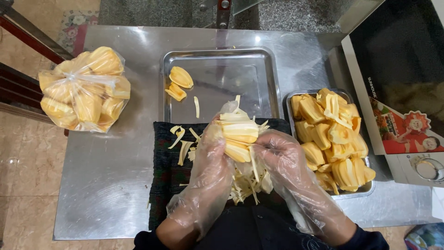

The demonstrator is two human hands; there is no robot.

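Observation:
Both my hands wear clear plastic gloves and grip one yellow jackfruit pod (239, 135) with pale fibres still on it. My left hand (208, 171) holds its left side; my right hand (283, 159) pinches fibres on its right side. Below the pod a heap of pale stripped fibres (247, 183) lies on a dark cloth (163, 176). More loose strips (181, 141) lie on the cloth's left part. Behind the cloth a large steel tray (259, 62) holds two cleaned yellow pods (178, 83) and a strip.
A smaller steel tray (289, 99) at the right is piled with jackfruit pods (334, 139). A tied clear bag of pods (83, 90) sits at the steel table's left. A microwave oven (397, 83) stands at the far right. Tiled floor surrounds the table.

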